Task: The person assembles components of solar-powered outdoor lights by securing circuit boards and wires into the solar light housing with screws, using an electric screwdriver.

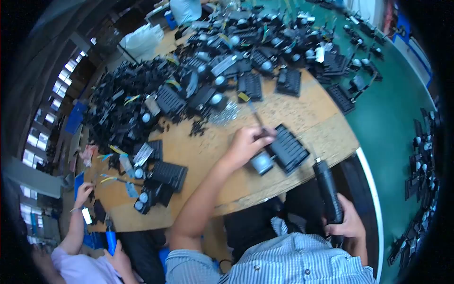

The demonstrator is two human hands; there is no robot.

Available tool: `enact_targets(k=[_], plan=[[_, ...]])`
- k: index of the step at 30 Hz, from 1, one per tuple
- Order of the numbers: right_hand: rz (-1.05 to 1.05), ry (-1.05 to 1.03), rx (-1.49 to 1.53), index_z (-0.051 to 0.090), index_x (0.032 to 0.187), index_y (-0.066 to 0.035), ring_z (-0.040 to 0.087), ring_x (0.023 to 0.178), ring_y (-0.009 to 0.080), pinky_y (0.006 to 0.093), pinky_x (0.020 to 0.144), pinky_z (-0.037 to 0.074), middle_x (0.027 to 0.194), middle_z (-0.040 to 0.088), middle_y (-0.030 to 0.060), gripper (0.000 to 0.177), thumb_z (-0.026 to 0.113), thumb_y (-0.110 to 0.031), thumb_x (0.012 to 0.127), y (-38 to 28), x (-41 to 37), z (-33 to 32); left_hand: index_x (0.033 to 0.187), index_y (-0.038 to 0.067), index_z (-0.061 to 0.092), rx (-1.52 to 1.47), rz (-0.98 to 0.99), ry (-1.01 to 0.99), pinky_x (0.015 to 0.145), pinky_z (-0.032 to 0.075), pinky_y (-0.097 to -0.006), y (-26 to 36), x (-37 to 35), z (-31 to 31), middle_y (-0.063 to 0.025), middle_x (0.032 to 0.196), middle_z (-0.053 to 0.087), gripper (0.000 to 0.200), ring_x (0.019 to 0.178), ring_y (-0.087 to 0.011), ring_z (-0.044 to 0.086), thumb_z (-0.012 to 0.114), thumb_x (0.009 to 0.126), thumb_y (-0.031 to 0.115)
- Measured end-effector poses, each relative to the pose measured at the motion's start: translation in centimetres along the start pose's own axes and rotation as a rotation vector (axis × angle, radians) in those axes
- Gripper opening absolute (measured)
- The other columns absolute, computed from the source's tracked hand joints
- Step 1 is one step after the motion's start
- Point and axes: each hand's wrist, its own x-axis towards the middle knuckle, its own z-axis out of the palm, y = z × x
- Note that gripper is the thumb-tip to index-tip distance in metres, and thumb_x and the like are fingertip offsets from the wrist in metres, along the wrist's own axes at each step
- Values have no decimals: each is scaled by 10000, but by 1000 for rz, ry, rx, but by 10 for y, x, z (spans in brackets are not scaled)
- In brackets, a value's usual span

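A black ribbed unit (pixel 289 150), which looks like a floodlight with a domed sensor, lies at the front edge of the wooden table. Its pale domed sensor (pixel 261 162) sticks out at the left, and a dark cable with a yellow end (pixel 244 96) runs away from it. My left hand (pixel 247 146) is closed around the joint between housing and sensor; the fingertips are partly hidden. Lower right, my right hand (pixel 347 221) grips a black electric screwdriver (pixel 326 187), its bit pointing up beside the unit's right side, apart from it.
A large heap of similar black units (pixel 127 90) covers the back and left of the table (pixel 198 156). Small silver screws (pixel 226 113) and black bits (pixel 197 127) lie mid-table. At lower left a co-worker's hand holds a blue screwdriver (pixel 111 240). More units lie on the green floor (pixel 378 137).
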Motion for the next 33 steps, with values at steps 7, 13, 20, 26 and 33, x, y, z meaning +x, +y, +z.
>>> enact_targets(k=[7, 13, 20, 26, 33], plan=[[-32, 61, -38, 427, 1216, 14, 591, 633, 131, 252, 588, 490, 756, 581, 58, 793, 727, -81, 488, -5, 0, 6, 979, -5, 647, 566, 103, 392, 787, 458, -280, -11, -35, -59, -116, 972, 617, 184, 886, -198, 588, 559, 827, 53], [16, 47, -11, 411, 1234, 17, 591, 632, 136, 261, 577, 490, 750, 574, 70, 816, 721, -81, 485, -6, 6, 1, 937, -10, 653, 894, 114, 647, 745, 460, -344, -36, -52, -89, -154, 889, 587, 165, 838, -287, 578, 563, 801, 19], [-24, -61, 41, 405, 1236, 13, 587, 694, 119, 259, 666, 480, 792, 588, 51, 741, 731, -53, 574, 0, -9, -21, 828, -20, 607, 1224, 58, 468, 751, 457, -431, -49, -35, -89, -190, 921, 546, 117, 890, -354, 534, 502, 791, 15], [-52, -77, -48, 398, 1237, 13, 598, 727, 135, 275, 714, 487, 814, 607, 60, 741, 739, -94, 588, 9, -19, -33, 763, -25, 595, 1381, -69, 237, 730, 468, -437, -14, -29, -82, -187, 882, 536, 154, 861, -354, 551, 443, 787, -13], [-147, -202, -150, 422, 1221, 5, 611, 740, 149, 287, 723, 496, 826, 615, 58, 711, 751, -114, 603, 14, -32, -41, 848, -43, 645, 297, -82, 531, 642, 454, -219, 54, -57, -47, -47, 802, 628, 95, 693, -97, 559, 622, 797, 34]])
